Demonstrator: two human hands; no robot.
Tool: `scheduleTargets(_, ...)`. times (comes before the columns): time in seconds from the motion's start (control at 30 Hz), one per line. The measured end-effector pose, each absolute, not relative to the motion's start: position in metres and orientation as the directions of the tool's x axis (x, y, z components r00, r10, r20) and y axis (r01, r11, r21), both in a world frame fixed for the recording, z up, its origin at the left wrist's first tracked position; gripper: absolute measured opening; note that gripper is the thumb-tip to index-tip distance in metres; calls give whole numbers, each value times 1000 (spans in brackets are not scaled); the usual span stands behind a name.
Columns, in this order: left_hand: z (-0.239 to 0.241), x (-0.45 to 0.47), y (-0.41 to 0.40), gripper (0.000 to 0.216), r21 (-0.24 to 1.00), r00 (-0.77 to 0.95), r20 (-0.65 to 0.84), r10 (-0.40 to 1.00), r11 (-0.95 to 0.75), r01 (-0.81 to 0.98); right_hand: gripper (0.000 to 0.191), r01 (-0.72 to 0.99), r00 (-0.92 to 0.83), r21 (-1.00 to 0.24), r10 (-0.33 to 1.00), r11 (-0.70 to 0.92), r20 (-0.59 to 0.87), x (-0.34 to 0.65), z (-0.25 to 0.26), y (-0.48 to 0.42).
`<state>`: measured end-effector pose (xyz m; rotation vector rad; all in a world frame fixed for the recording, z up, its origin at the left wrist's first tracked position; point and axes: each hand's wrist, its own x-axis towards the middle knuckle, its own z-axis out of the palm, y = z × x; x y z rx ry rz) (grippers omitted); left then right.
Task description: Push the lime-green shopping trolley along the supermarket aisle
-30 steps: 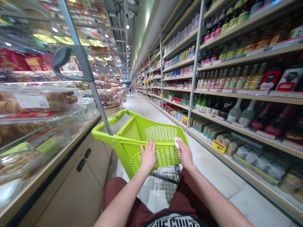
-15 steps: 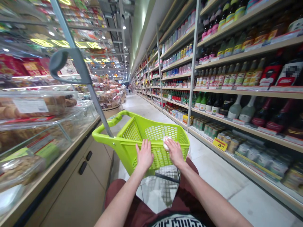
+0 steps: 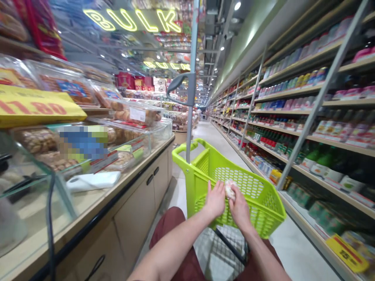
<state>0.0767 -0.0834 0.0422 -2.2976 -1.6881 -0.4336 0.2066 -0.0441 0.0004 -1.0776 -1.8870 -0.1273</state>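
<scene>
On my far left runs the bakery worktop with its glass case. My left hand rests flat, fingers extended, on the near rim of the green cart basket, gripping nothing. My right hand is closed around a white wad, pressed on that rim. I judge the wad soft, light, crushable: pinch it bunched. Bottle shelves follow rightward.

White wad mostly hidden between left hand and right hand; kind unclear. Shelf bottles at 3 o'clock motion-blurred, labels unreadable. Worktop at 9 o'clock cut by frame edge.
</scene>
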Motion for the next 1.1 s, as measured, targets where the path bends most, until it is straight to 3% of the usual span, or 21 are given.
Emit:
scheduleTargets(0.1,43,73,-82,51,4,302,409,861,-333,943,38,758,-226,-244,595,605,772,229,-5,-39)
scheduleTargets(0.23,44,72,-82,50,65,302,412,860,-359,931,36,876,-140,-188,607,444,782,273,-12,-34)
scheduleTargets(0.33,52,78,-83,47,147,253,443,860,-348,926,37,888,-73,-244,643,390,762,270,-10,-33)
scheduleTargets(0.53,78,100,-71,46,247,278,507,816,-446,860,47,765,-98,-407,715,499,692,215,1,-35)
scheduleTargets(0.7,76,112,-56,36,156,394,329,858,-461,874,42,778,-90,-388,699,494,710,228,-6,-38)
scheduleTargets(0.87,57,117,-52,27,-39,435,395,809,-458,888,38,846,-155,-289,726,448,670,252,-14,-45)
scheduleTargets(1.0,55,101,-52,28,-92,458,432,777,-468,879,40,859,-162,-279,745,429,647,258,-12,-49)
scheduleTargets(1.1,63,75,-52,17,-115,405,480,778,-402,908,40,861,-164,-284,759,422,631,258,-10,-53)
